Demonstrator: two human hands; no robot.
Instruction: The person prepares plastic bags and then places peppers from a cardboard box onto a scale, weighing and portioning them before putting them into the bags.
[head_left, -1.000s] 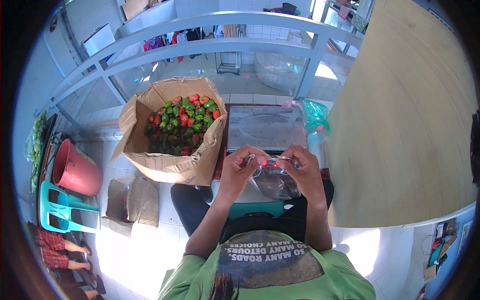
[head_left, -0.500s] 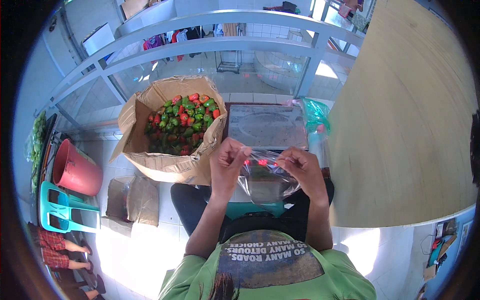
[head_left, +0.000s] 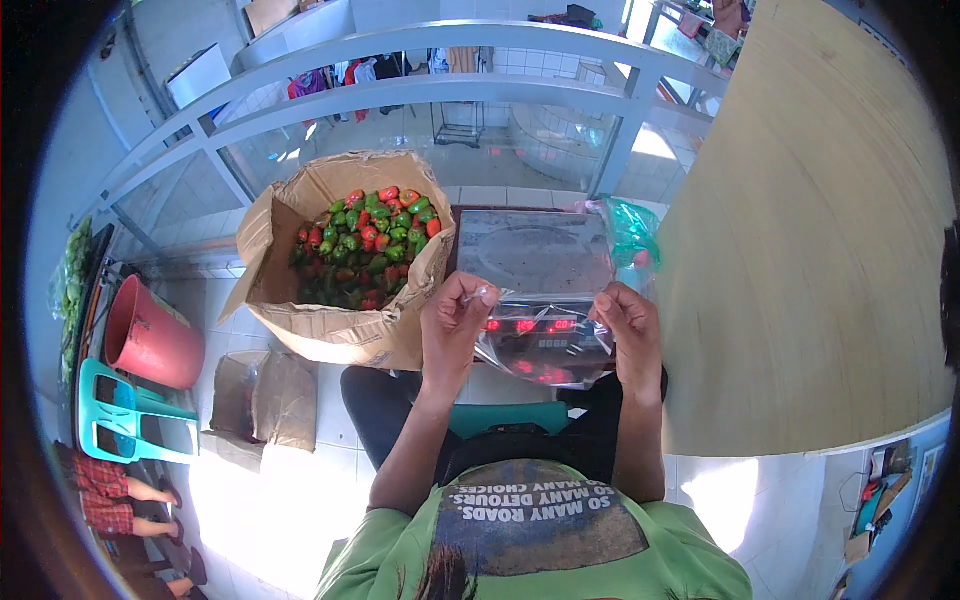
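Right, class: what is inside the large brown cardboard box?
The large brown cardboard box holds a heap of small, rounded red and green peppers. The uppermost ones cover the box's bottom and anything beneath them.

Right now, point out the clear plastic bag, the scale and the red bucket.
clear plastic bag [head_left: 547, 354], head view, middle of its see-through film
scale [head_left: 535, 246], head view, its flat top plate
red bucket [head_left: 166, 345], head view, its outer side wall
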